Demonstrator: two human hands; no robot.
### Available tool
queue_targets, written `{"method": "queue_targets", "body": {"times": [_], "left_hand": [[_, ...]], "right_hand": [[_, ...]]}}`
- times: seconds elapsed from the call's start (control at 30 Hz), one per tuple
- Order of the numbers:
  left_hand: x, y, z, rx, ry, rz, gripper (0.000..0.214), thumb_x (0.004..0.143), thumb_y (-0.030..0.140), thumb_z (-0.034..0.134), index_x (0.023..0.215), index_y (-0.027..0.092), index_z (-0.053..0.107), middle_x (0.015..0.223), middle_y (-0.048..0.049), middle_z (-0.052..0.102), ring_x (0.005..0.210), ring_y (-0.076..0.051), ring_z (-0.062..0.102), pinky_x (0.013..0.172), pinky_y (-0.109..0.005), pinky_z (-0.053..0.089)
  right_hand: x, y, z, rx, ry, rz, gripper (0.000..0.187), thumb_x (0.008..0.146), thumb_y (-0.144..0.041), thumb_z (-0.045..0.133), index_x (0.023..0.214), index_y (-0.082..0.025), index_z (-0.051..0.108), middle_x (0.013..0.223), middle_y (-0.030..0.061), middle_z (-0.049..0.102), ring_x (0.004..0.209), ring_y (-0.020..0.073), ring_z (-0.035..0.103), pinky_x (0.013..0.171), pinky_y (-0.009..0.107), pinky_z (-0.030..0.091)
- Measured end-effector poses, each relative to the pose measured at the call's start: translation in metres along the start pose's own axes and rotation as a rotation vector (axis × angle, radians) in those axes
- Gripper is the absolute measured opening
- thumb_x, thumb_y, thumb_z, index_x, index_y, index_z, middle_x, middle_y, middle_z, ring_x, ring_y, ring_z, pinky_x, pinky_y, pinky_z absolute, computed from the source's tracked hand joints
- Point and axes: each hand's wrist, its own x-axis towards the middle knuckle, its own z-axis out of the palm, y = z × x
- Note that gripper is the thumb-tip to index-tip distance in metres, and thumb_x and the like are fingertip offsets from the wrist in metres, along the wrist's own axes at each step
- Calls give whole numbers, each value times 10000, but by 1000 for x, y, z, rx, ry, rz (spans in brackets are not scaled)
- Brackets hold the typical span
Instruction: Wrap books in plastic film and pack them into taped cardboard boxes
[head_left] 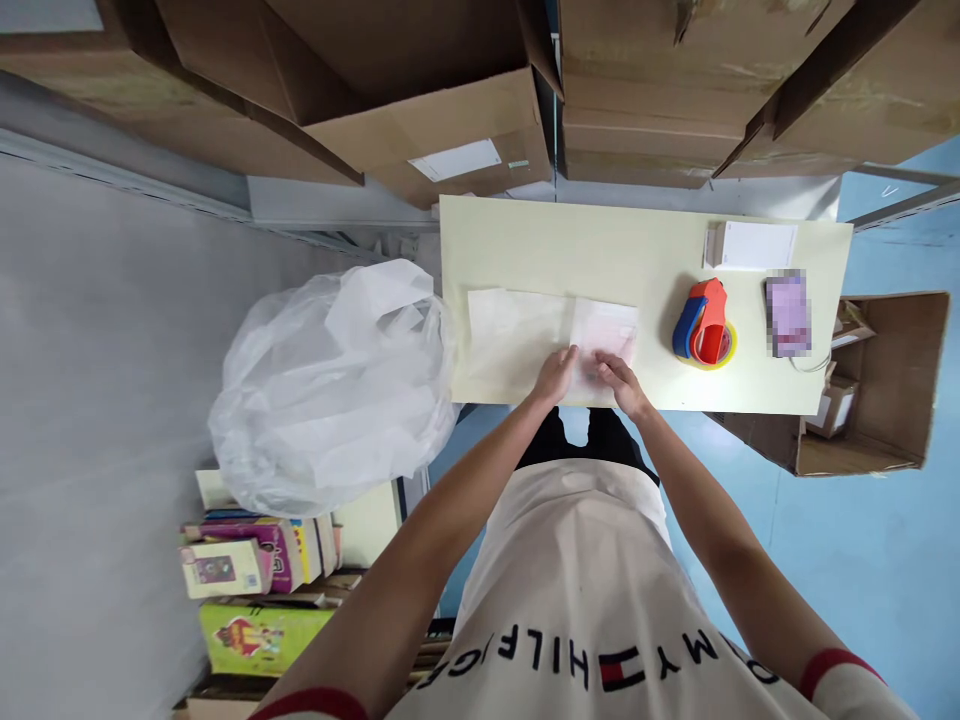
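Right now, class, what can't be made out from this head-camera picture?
Head view:
- Print on the pinkish-white packet: blurred, too small.
- Purple rectangular item: details pixelated.
- White label: writing too small.
- Labelled cardboard box: rear cut off by the top edge.

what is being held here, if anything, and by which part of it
The flat, pinkish-white item, seemingly by its left edge in the left hand; the right hand touches its near part, but whether it grips cannot be told.

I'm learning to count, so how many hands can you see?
2: the left hand at the left side of the pale packet, the right hand at its right side.
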Motion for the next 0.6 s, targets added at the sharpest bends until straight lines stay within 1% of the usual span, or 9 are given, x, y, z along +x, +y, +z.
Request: {"method": "queue_targets", "body": {"times": [0.07,0.1,0.17,0.23,0.3,0.37,0.4,0.5,0.6], "left_hand": [[-6,-2,7,154,153,151,579,917,612,443,1222,142,590,1256,-169,599,1189,-305,555,1034,-457,436],[-8,-3,12,214,179,242,578,916,585,470,1275,140,558,1304,-177,564,1231,-301,524,1066,-455,413],[-9,-5,23,299,142,343,553,931,535,478,1310,137,534,1302,-180,554,1251,-295,504,1094,-456,393],[-7,-8,32,354,99,315,505,954,496,458,1288,128,549,1232,-180,581,1218,-301,523,1089,-475,397],[-2,-12,37,373,87,275,468,970,469,442,1277,135,557,1192,-172,596,1210,-305,526,1091,-489,395],[0,-14,37,358,68,269,454,973,458,446,1287,148,554,1187,-160,601,1224,-301,518,1098,-485,393],[1,-15,37,344,59,261,458,971,460,453,1295,151,551,1187,-157,603,1229,-299,517,1096,-480,398],[0,-14,39,267,38,182,509,959,479,476,1335,141,529,1222,-166,597,1220,-298,539,1056,-461,441],[0,-8,52,101,-70,104,526,958,480,467,1364,147,507,1288,-165,599,1164,-276,595,996,-430,489]], "right_hand": [[2,5,3,-23,13,-28,544,790,-606,633,1204,-252,645,1344,96,584,1221,277,567,1027,466,491],[2,8,4,-48,19,-54,506,789,-556,644,1195,-253,645,1334,95,582,1190,270,586,1005,461,508],[1,14,4,-122,39,-121,436,770,-437,658,1163,-248,652,1290,95,593,1135,262,610,973,457,530],[-2,19,2,-221,131,-185,394,742,-337,642,1121,-232,659,1226,105,611,1118,268,609,975,474,524],[-6,24,-2,-303,321,-200,411,730,-300,610,1130,-213,641,1202,126,609,1135,284,589,988,506,505],[-9,27,-7,-305,488,-147,485,727,-304,597,1200,-199,593,1206,141,601,1110,284,590,971,523,504],[-10,27,-9,-271,519,-104,525,723,-310,600,1234,-197,564,1193,138,607,1073,274,601,945,514,516],[-12,22,-18,-107,453,14,531,705,-325,612,1215,-190,546,1071,101,654,897,224,626,817,438,557],[-19,9,-32,-19,405,13,434,722,-351,591,1125,-193,565,1040,79,670,791,185,610,731,378,548]]}}
